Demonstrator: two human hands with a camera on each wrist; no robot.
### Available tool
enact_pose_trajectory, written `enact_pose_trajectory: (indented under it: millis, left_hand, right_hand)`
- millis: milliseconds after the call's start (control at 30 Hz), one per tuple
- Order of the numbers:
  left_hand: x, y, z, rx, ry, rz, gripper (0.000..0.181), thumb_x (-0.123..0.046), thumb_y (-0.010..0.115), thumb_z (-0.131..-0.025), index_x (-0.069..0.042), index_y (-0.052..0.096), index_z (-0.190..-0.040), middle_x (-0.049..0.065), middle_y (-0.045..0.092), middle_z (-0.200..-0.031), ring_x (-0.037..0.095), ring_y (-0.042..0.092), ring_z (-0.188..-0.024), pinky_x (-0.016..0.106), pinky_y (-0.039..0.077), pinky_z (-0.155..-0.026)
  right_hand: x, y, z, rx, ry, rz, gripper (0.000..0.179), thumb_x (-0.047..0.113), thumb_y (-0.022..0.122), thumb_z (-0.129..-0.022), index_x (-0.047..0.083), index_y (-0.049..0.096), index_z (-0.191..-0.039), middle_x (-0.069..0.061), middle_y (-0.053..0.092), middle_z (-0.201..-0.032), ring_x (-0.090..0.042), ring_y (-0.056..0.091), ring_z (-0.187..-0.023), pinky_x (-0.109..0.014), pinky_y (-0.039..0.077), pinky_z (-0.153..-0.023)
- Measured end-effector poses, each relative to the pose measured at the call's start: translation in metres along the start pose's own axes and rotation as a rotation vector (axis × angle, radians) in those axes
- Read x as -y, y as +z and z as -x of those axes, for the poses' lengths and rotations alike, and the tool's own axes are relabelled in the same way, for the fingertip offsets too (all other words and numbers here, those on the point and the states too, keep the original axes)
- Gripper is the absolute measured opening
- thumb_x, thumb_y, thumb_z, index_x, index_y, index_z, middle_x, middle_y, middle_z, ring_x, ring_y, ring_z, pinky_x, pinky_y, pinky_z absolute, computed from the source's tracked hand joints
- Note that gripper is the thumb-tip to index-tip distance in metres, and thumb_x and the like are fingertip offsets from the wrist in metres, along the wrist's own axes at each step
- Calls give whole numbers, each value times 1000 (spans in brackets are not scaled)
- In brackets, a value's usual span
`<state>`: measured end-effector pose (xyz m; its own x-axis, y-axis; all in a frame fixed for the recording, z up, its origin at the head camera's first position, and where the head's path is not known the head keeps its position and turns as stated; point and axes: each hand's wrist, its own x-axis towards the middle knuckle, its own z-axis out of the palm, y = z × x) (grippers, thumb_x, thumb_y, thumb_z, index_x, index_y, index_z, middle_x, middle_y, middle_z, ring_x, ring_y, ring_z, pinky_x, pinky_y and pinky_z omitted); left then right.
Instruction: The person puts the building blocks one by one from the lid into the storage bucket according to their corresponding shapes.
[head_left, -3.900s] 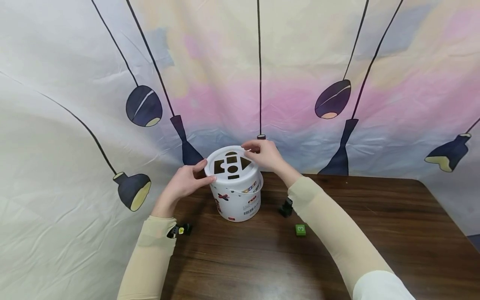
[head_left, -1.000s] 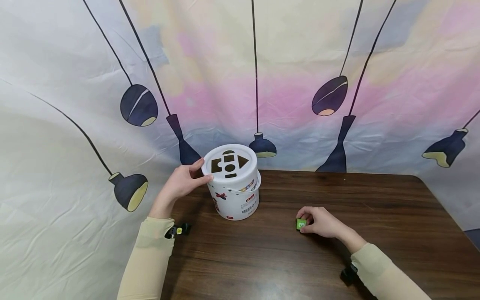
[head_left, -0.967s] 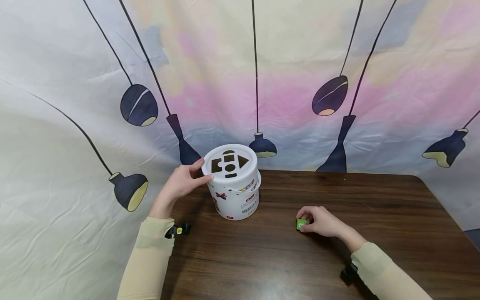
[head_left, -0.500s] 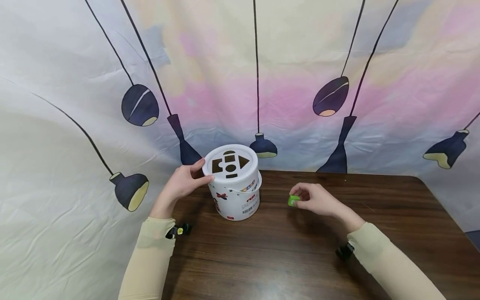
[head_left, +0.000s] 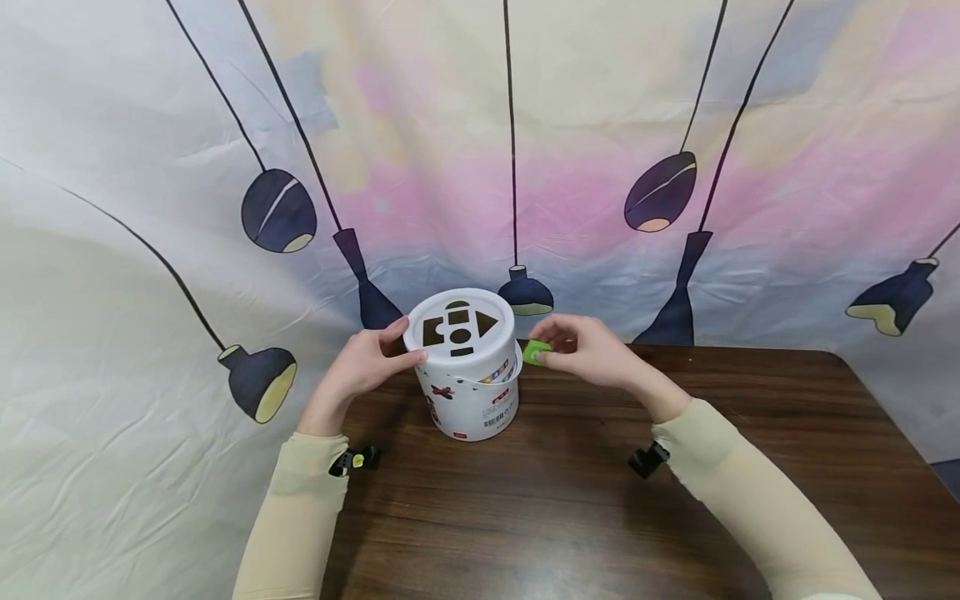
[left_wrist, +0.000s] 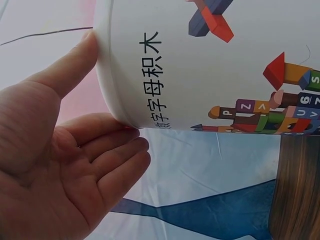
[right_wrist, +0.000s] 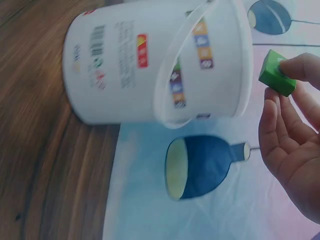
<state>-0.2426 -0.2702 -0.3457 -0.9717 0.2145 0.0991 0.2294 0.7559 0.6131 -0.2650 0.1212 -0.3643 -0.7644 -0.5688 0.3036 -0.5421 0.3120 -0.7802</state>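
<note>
A white toy-block bucket (head_left: 468, 392) stands upright on the table, its white lid (head_left: 491, 346) cut with dark holes of several shapes. My left hand (head_left: 362, 365) rests against the lid's left rim, thumb and fingers spread apart. In the left wrist view, the thumb and fingertips of that left hand (left_wrist: 60, 155) touch the rim while the palm holds nothing. Between thumb and fingers, my right hand (head_left: 592, 352) pinches a small green block (head_left: 536, 352) just right of the bucket's rim. The right wrist view shows this green block (right_wrist: 276, 73) apart from the lid.
The bucket's white handle (right_wrist: 167, 85) hangs down on its right side. A dark wooden table (head_left: 525, 508) extends to the front and right. Behind it hangs a cloth (head_left: 600, 100) printed with lamps, close to the bucket.
My right hand left the lid, took the green block from the table, then lifted it leftward and up to beside the bucket's rim. My left hand has stayed at the lid.
</note>
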Motion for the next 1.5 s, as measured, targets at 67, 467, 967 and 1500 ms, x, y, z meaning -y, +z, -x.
enact_pose_trajectory:
  millis: [67, 467, 967, 1500]
  left_hand:
    - [0, 0, 0, 1, -2, -5, 84, -42, 80, -98, -1, 42, -161, 13, 42, -166, 34, 40, -153, 55, 36, -123]
    - [-2, -1, 0, -1, 5, -16, 83, -41, 81, -98, -1, 43, -161, 14, 43, -165, 34, 40, -153, 55, 36, -122]
    - [-1, -1, 2, 7, 2, 17, 82, -39, 79, -100, 0, 40, -161, 15, 40, -166, 35, 44, -150, 54, 42, -118]
    - [0, 0, 2, 4, 5, 21, 83, -41, 79, -99, -1, 41, -161, 15, 40, -166, 35, 45, -150, 55, 43, -117]
  right_hand:
    - [6, 3, -7, -12, -12, -14, 21, 16, 81, -98, 18, 75, -118, 1, 74, -103, -20, 71, -95, -43, 62, -86]
    - [24, 30, -44, -25, -64, -23, 22, 13, 80, -97, 13, 76, -119, 1, 75, -108, -17, 71, -99, -43, 61, -90]
    - [45, 59, -73, 31, -85, 66, 24, 11, 77, -99, 12, 76, -122, 2, 74, -112, -14, 70, -98, -29, 61, -86]
    - [47, 65, -77, 85, -91, 191, 23, 11, 75, -100, 11, 77, -123, 1, 77, -111, -11, 72, -98, -27, 60, -87]
